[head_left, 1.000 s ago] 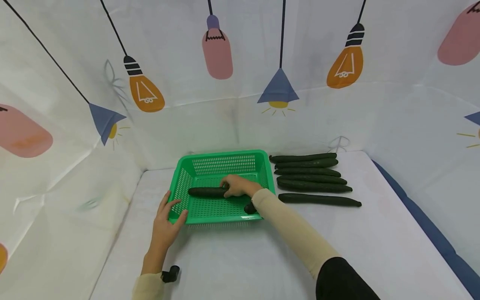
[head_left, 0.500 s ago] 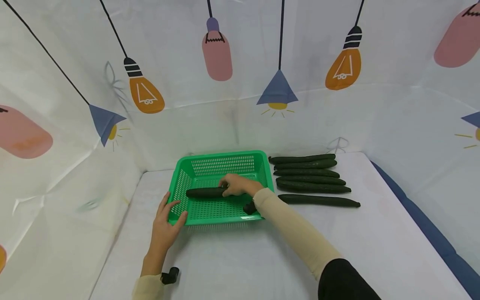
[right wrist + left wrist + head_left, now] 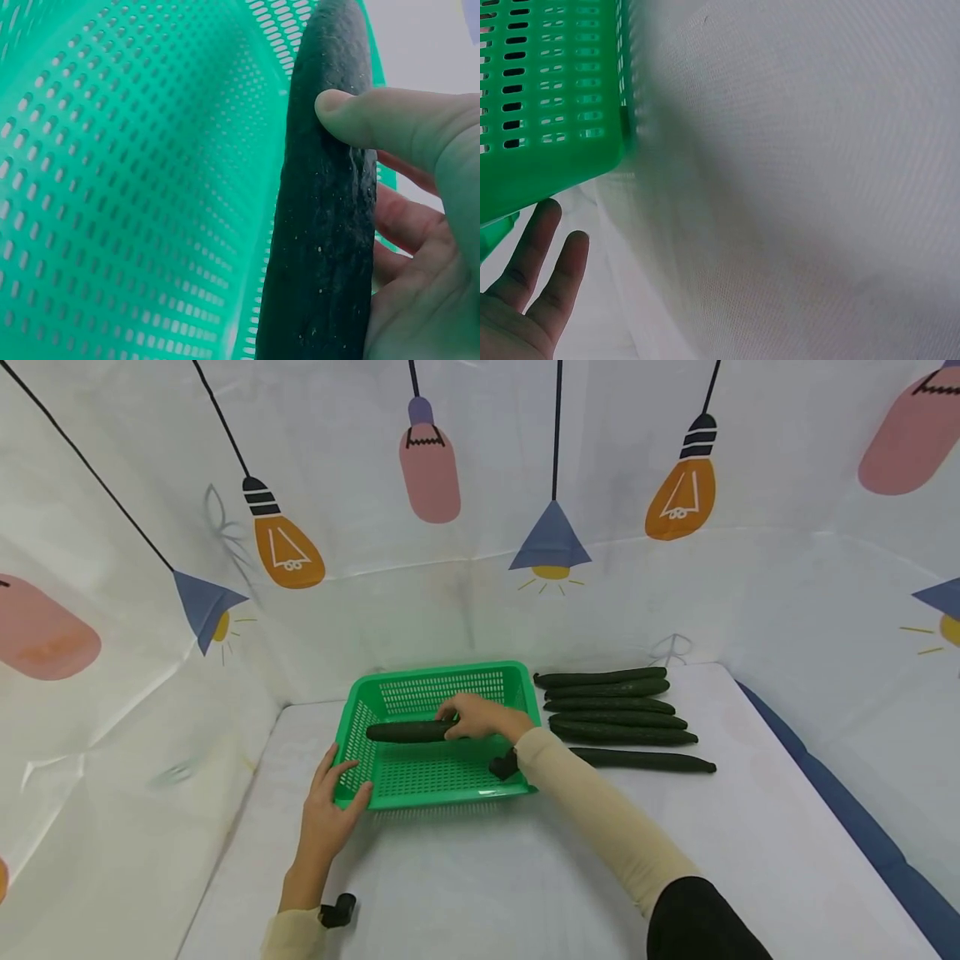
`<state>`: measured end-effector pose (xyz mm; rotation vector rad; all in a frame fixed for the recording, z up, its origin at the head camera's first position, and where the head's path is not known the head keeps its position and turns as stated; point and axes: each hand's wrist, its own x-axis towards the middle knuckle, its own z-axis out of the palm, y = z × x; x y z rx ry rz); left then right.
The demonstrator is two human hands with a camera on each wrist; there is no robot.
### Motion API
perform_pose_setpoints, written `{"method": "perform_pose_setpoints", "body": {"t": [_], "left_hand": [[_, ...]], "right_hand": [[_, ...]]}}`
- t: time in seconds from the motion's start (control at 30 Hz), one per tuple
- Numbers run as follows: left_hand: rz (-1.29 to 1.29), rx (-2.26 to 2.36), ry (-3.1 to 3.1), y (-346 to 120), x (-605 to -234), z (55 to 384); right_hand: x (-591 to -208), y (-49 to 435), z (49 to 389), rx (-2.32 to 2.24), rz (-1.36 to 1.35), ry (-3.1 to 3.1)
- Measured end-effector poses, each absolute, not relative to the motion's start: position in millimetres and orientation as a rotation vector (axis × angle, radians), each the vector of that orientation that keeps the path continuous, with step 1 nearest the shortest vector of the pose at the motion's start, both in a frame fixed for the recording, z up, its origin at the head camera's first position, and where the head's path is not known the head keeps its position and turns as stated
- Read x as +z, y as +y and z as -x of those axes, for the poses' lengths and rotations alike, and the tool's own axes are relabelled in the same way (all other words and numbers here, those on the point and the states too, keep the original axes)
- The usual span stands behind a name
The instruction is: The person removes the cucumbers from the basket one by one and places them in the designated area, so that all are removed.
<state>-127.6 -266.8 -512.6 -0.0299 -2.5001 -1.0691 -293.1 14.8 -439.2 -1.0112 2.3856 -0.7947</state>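
A dark green cucumber (image 3: 405,732) lies lengthwise inside the green plastic basket (image 3: 442,800), its right part covered by my right hand (image 3: 480,717), which grips it from above. In the right wrist view my thumb presses one side of the cucumber (image 3: 319,240) and the fingers curl round the other, with the perforated basket (image 3: 112,225) beneath. My left hand (image 3: 327,814) is at the basket's left front corner, thumb and fingers spread. The left wrist view shows straight fingertips (image 3: 547,210) right at the wall of the basket (image 3: 547,169).
Several more cucumbers (image 3: 611,703) lie side by side on the white table cloth (image 3: 480,885) right of the basket. The nearest cucumber (image 3: 652,760) sits slightly apart, partly behind the right wrist camera and sleeve. A lamp-patterned white curtain (image 3: 465,610) closes off the back.
My right hand and the cucumber have moved slightly left and toward the basket's far side. The left hand keeps its place at the corner.
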Motion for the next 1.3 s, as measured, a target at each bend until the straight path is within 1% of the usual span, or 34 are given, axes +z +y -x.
{"method": "perform_pose_setpoints", "body": {"t": [0.33,0.6,0.9,1.3], "left_hand": [[0.059,-1.054,-2.516,-267.9,-513.6,129.1],[0.061,-1.009,-2.544,-269.5,-513.9,130.4],[0.081,-0.998,-2.544,-271.4,-513.6,130.4],[0.098,-0.991,-2.538,-271.8,-512.8,131.5]], "right_hand": [[-409.4,27.8,290.0,-0.758,1.066,2.406],[-392.9,49.1,281.8,-0.722,1.114,2.435],[-383.3,83.5,272.5,-0.740,1.143,2.495],[-384.5,138.1,257.9,-0.830,1.034,2.562]]}}
